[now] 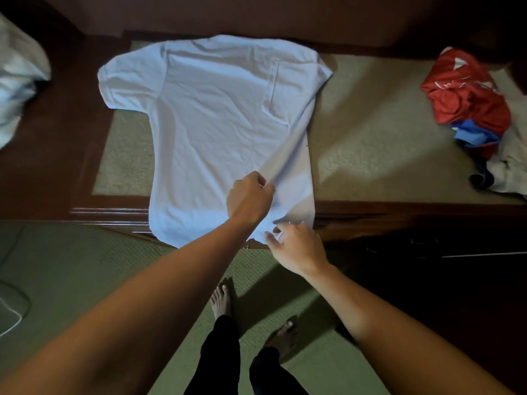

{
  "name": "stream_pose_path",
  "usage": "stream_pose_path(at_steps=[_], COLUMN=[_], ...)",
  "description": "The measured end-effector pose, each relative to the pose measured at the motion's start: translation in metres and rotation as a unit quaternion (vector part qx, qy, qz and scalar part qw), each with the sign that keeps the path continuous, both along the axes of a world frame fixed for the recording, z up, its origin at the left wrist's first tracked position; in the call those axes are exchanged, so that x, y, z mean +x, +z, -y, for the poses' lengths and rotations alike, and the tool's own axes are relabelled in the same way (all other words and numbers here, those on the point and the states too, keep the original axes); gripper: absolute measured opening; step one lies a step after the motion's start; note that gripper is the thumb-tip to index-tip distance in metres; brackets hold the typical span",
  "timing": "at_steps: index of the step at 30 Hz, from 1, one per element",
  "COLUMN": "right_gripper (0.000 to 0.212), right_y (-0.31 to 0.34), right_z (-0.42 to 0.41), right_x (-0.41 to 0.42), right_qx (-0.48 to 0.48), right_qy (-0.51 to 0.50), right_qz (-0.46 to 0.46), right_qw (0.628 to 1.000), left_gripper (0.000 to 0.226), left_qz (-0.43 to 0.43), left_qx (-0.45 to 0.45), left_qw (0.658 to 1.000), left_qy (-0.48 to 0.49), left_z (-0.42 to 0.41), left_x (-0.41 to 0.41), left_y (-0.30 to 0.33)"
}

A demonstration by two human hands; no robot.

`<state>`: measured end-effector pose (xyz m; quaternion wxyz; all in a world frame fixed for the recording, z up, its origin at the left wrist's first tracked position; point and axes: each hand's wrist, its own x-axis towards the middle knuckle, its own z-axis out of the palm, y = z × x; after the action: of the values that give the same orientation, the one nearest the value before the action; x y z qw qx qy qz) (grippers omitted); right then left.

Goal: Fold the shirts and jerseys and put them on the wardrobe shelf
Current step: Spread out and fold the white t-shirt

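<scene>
left hand (249, 195): fingers curled, pinching a raised ridge of the white shirt (211, 124) near its right side, cloth pulled taut up toward the pocket (275, 92). right hand (296, 246): at the hem corner, fingers bent onto the fabric edge; whether it truly pinches the cloth or only touches it, cannot tell.

shirt lies flat on the padded bench top (370, 138), collar end far, hem overhanging the near wooden edge. left sleeve spread out, right side lifted.

judged step: first lengthwise fold, right side going over toward the middle. next move likely calls for both hands carrying the edge across evenly, keeping the fold line straight, then smoothing.

unfolded red jersey pile (467, 92) waits well apart, far right. no wardrobe shelf in view.
</scene>
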<state>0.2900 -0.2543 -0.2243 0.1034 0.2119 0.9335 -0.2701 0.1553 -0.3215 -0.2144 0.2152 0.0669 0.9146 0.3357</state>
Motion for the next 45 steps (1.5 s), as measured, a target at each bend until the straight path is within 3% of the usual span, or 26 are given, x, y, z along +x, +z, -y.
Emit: stream_pose_path(at_steps=[6,15,27,30,34,36,40,45], right_gripper=[0.028,0.021,0.028,0.03,0.032,0.029,0.021,0.026], right_y=[0.026,0.048,0.044,0.036,0.022,0.016,0.022,0.055], right_z=[-0.051,-0.133,-0.232,-0.257,-0.283,-0.29,-0.296,-0.292], right_x=[-0.044,-0.16,-0.276,-0.296,-0.319,-0.324,-0.336,-0.375], right_qx=[0.034,0.055,0.153,0.181,0.205,0.208,0.218,0.222], right_qy=[-0.072,-0.126,-0.135,-0.107,-0.062,-0.063,-0.066,-0.024], right_qz=[-0.025,-0.039,-0.024,-0.019,0.001,0.019,0.023,-0.049], right_qw=[0.997,0.99,0.979,0.978,0.977,0.976,0.973,0.973], left_gripper=[0.025,0.023,0.025,0.032,0.047,0.046,0.034,0.032], left_qz=[0.096,0.078,-0.073,-0.105,-0.073,-0.108,-0.23,-0.235], left_qx=[0.053,0.111,0.035,0.015,-0.049,-0.087,-0.104,-0.065], left_qw=[0.994,0.991,0.99,0.977,0.957,0.944,0.926,0.956], left_qy=[0.023,0.016,-0.118,-0.185,-0.277,-0.301,-0.28,-0.162], left_z=[-0.002,-0.04,-0.145,-0.169,-0.19,-0.195,-0.2,-0.182], left_x=[-0.022,-0.106,-0.249,-0.279,-0.303,-0.307,-0.317,-0.338], left_y=[0.015,0.013,0.02,0.012,0.001,-0.003,-0.008,0.006])
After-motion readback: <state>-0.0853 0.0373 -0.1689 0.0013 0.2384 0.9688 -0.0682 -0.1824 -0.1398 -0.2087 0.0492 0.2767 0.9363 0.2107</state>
